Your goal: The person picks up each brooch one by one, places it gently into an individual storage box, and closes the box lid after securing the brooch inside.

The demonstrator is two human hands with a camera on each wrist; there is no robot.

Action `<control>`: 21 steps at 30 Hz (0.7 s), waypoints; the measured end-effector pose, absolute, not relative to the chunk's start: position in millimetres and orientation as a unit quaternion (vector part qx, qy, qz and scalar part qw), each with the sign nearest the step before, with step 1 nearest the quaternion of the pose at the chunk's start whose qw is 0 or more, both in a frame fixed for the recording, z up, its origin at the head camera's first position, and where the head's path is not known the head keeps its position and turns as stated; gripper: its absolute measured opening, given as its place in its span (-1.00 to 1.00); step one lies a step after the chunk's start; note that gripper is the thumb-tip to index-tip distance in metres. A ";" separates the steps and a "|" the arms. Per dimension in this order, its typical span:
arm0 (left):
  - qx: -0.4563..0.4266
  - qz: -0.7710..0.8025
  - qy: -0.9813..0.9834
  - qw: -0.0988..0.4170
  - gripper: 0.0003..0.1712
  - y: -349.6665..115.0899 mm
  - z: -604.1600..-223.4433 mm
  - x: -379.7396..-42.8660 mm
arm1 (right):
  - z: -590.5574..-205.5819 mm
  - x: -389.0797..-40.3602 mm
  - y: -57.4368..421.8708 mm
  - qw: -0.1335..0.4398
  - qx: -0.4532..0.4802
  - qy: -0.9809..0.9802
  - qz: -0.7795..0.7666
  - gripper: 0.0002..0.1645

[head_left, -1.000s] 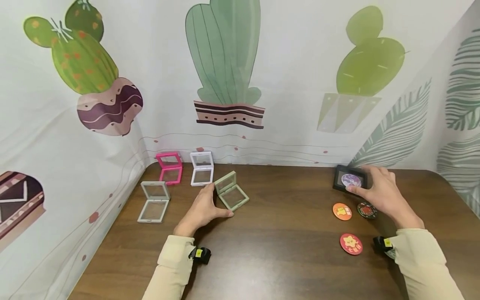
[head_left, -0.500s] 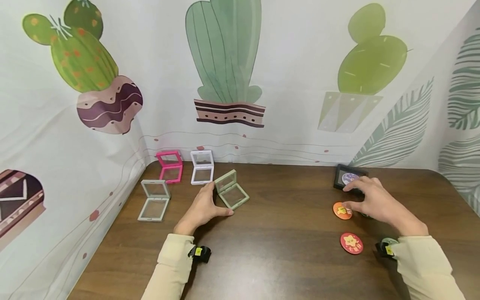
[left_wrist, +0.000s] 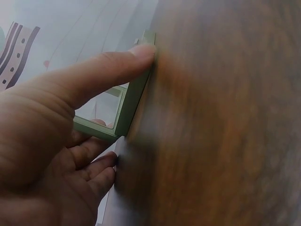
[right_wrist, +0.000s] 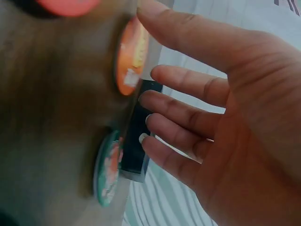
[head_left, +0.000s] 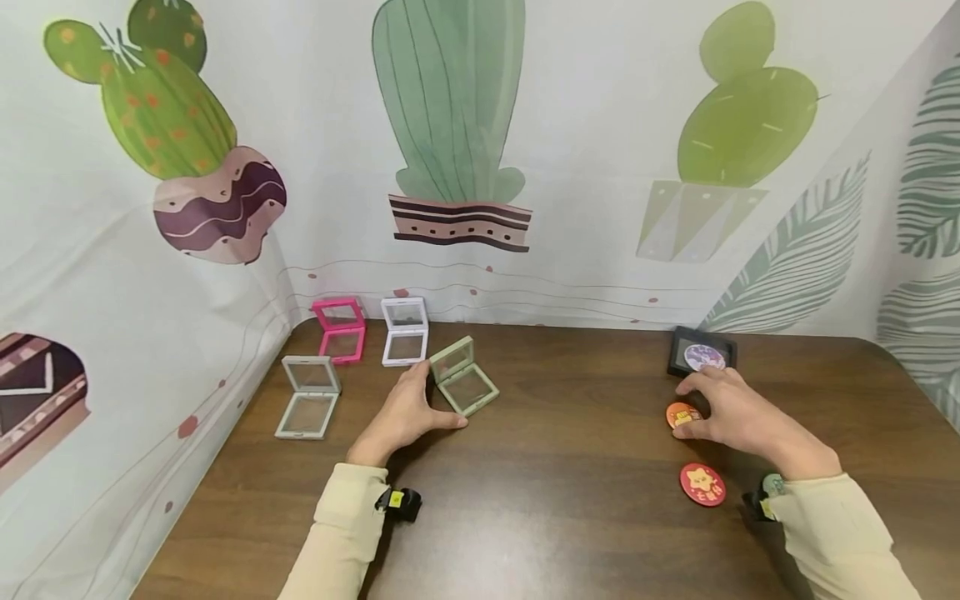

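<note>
My left hand (head_left: 401, 417) holds an open green display frame (head_left: 467, 390) with clear windows. Its thumb presses the frame's near edge in the left wrist view, and the fingers lie at the hinge side. Over an orange round badge (head_left: 678, 413) hovers my right hand (head_left: 738, 417), thumb and fingertips spread on either side of it. In the right wrist view the fingers are loosely bent and apart, with nothing pinched. Behind that hand lies a closed black display frame (head_left: 680, 357) with a purple round badge (head_left: 705, 357) inside. A dark green-edged badge (right_wrist: 109, 169) is hidden from the head view.
A red badge (head_left: 702, 485) lies nearer, and a pale green badge (head_left: 772, 483) is partly covered by the right wrist strap. Open pink (head_left: 342, 346), white (head_left: 407, 348) and grey (head_left: 307, 415) frames stand at left. A printed cloth (head_left: 585, 167) borders the table's back.
My right hand has left the black frame and moved nearer, coming down around the orange badge. The black frame stays at the back. My left hand keeps its hold on the green frame.
</note>
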State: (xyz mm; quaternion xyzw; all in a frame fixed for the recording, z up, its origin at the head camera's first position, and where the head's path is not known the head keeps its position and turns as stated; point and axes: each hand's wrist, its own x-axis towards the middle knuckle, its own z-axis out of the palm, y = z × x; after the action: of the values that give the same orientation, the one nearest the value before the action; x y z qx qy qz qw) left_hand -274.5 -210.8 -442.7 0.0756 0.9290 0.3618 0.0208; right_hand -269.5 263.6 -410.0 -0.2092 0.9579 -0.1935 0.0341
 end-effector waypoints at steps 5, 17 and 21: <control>0.078 0.364 0.928 0.019 0.16 -210.7 -441.9 -274.4 | -412.3 -266.6 263.2 0.046 -0.201 0.959 -0.195 -0.34; 0.081 0.367 0.926 0.017 0.14 -210.4 -442.9 -275.9 | -412.5 -264.9 259.4 0.048 -0.216 0.956 -0.191 -0.34; 0.082 0.370 0.925 0.016 0.13 -210.2 -442.5 -275.6 | -412.6 -265.2 259.5 0.046 -0.223 0.955 -0.188 -0.35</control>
State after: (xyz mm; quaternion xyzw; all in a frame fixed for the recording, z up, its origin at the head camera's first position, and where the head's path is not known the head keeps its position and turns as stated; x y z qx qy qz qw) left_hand -275.6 -210.2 -442.5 0.0819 0.9255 0.3695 0.0165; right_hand -265.2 259.5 -412.6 -0.2225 0.9555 -0.1882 0.0459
